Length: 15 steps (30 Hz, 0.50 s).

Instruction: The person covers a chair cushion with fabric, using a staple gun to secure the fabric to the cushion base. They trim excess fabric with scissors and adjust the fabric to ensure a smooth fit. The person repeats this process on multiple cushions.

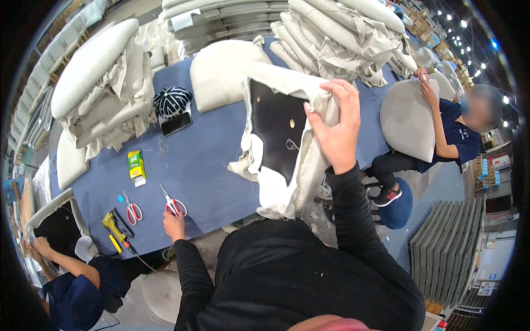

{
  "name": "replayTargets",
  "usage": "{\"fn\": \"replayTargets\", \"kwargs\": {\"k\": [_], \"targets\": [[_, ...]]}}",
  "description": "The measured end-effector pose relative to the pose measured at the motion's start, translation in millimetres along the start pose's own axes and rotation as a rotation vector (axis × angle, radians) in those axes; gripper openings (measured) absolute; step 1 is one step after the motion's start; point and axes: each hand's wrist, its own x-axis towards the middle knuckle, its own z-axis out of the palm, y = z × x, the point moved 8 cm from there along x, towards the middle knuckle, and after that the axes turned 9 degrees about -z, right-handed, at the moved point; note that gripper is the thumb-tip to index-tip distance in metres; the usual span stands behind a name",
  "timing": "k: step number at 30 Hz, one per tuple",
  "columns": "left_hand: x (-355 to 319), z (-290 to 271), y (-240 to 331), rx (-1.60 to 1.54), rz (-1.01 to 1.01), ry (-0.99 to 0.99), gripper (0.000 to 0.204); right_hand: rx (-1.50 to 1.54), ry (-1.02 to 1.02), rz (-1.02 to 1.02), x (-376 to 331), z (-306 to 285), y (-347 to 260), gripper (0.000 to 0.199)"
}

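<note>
My right hand [339,129] grips the upper right edge of a seat cushion [314,176], thumb on the underside and fingers over the rim. The cushion is tilted up, showing its black backing panel [276,124] with holes and loose beige fabric folded around the border. At the table's near edge my left hand [174,225] is closed around the red and white handles of a pair of scissors [175,206], whose blades lie pointing away over the blue table. A second pair of scissors [132,211] lies just left of it.
On the blue table [204,165] are a yellow-green box [136,167], a phone [176,124], a patterned cap [172,102] and a yellow tool [115,225]. Cushion stacks [105,83] stand behind. Co-workers hold cushions at right [408,118] and lower left [58,229].
</note>
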Motion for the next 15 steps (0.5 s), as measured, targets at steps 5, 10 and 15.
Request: {"fn": "replayTargets", "kwargs": {"k": [5,10,15], "targets": [[30,41,-43,-0.228,-0.292,-0.611,0.028,0.053,-0.031,-0.029,-3,-6,7,0.034],[-15,5,38,-0.649,-0.012,-0.561,0.024,0.206,-0.313,-0.164,16,-10,-21,0.034],[-89,-32,172,-0.746,0.403,-0.578,0.023,0.159,-0.566,-0.133,22,-1,-41,0.023]]}}
